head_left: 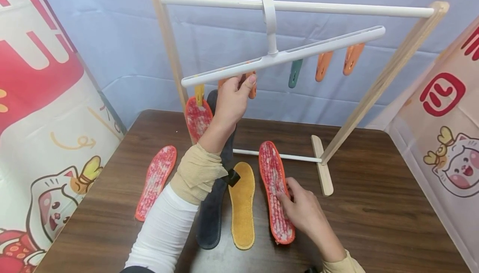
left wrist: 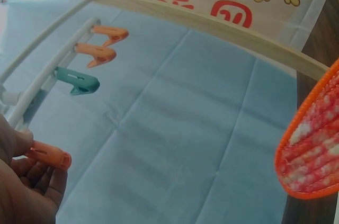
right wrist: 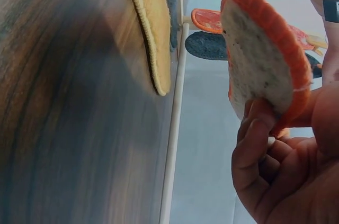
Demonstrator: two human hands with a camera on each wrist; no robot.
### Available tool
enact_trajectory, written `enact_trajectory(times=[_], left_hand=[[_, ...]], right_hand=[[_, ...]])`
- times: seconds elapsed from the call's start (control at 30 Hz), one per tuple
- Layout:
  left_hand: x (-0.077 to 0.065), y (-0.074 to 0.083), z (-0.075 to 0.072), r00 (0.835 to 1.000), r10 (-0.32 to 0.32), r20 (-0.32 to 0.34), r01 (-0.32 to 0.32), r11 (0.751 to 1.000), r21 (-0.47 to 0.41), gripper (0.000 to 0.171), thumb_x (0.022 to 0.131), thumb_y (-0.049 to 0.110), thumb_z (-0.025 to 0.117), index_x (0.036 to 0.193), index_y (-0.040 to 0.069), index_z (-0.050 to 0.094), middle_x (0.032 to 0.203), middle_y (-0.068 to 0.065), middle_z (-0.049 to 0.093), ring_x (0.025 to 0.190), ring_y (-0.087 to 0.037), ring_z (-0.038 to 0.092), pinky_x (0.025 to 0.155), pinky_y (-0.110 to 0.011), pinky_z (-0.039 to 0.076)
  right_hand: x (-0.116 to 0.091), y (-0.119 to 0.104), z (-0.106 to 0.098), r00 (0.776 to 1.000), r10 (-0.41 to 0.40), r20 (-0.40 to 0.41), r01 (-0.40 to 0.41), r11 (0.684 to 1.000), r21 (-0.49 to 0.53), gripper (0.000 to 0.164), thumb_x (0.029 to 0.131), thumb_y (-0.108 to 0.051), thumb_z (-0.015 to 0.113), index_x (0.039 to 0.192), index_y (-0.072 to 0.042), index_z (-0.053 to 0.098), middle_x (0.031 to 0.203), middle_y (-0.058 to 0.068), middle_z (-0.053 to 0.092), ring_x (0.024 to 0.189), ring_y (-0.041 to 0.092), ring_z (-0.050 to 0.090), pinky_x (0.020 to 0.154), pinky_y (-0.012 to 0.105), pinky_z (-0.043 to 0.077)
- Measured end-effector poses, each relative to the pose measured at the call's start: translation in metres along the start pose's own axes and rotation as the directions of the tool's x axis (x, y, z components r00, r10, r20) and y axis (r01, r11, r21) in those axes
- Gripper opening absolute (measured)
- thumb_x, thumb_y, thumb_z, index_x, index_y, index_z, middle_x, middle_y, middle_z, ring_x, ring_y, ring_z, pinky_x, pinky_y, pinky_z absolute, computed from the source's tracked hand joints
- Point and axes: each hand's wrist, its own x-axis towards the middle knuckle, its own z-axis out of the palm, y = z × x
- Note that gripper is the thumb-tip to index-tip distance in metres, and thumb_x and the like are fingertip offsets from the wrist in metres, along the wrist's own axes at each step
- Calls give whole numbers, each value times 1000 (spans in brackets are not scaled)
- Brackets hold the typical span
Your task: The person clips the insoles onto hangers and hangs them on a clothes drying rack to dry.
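I have the left hand [head_left: 231, 100] at 12 o'clock, stretched up from 7, thumb and fingers pinching an orange clip [head_left: 253, 92] on the hanger [head_left: 310, 52]. The right hand [head_left: 304, 210], angled in from 5 o'clock, grips a red insole [head_left: 270, 173] by its edge, thumb on the patterned face, fingers behind. At 8 o'clock from it a yellow insole [head_left: 242, 215] lies flat on the table [head_left: 381, 206]

Red-and-white insole [head_left: 273, 181]: fuzzy cloth, ribbed, matt
Mustard insole [head_left: 243, 206]: napped cloth, matt
Orange clothespin [left wrist: 53, 156]: smooth plastic
Hanger [head_left: 290, 55]: smooth plastic
Rack upright [head_left: 383, 83]: matt wood
Counter [head_left: 378, 210]: wood-grain, semi-gloss
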Motion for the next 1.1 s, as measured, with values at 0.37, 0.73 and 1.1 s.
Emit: enact_trajectory(times=[0.37,0.73,1.1], left_hand=[[1,-1,0,1000,3,2,-3,1000,-23,28,92,35,51,94,7,59,74,-9,54,66,-22,42,61,-29,33],[-1,-1,0,1000,0,5,0,1000,-20,30,92,35,52,95,6,58,74,-8,53,66,-22,43,62,-29,34],[0,-2,-1,1000,3,-1,-3,1000,-15,27,91,36,52,91,10,58,73,-8,54,66,-20,44,61,-29,34]], right_hand=[[2,-7,-4,1000,-12,-9,12,1000,-9,21,90,-29,58,110,-24,52,60,-7,56,49,8,51,49,31,42],[2,-12,-5,999,-42,-32,42,999,5,25,90,-30,59,113,-25,52,65,-7,58,51,8,51,51,31,43],[1,-20,-8,998,-46,-40,46,999,21,23,90,-30,59,112,-26,53,68,-7,60,52,7,52,52,32,44]])
